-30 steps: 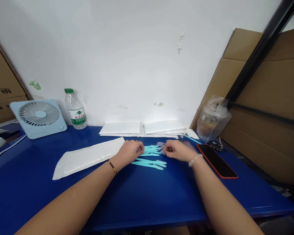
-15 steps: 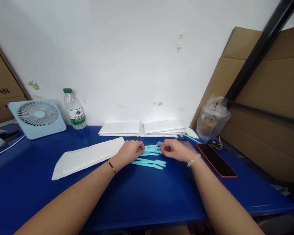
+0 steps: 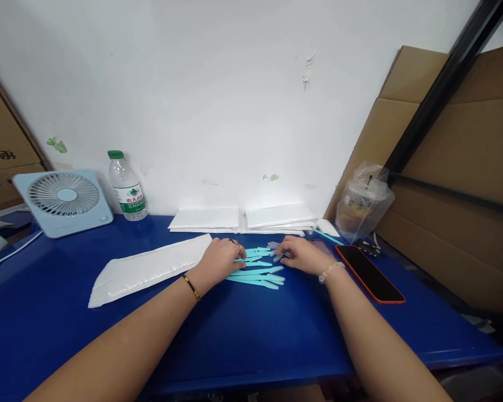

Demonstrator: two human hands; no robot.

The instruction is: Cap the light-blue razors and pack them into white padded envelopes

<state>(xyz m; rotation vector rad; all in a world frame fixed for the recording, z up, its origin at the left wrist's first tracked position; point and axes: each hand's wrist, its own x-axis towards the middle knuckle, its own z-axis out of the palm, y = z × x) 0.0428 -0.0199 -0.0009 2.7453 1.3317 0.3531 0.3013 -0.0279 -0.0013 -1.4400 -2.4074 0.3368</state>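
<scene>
Several teal eyebrow razors (image 3: 255,277) lie roughly side by side on the blue table, their blade ends towards the right. My left hand (image 3: 223,258) rests over the handle ends with its fingers curled round a razor; the fingertips are partly hidden. Small clear plastic caps (image 3: 272,245) lie just right of the razors. My right hand (image 3: 299,254) is at these caps, thumb and forefinger bent around a clear one. A long white padded pouch (image 3: 151,271) lies flat to the left, its right end by my left hand.
White flat packs (image 3: 205,218) are stacked against the wall. A blue fan (image 3: 65,201) and a water bottle (image 3: 128,187) stand back left. To the right are a phone with a red edge (image 3: 371,273), a bagged drink cup (image 3: 362,204) and cardboard (image 3: 456,195).
My right hand's fingers have loosened and parted slightly near the clear caps. My left hand has shifted slightly left, and one razor beneath its fingers has moved a little.
</scene>
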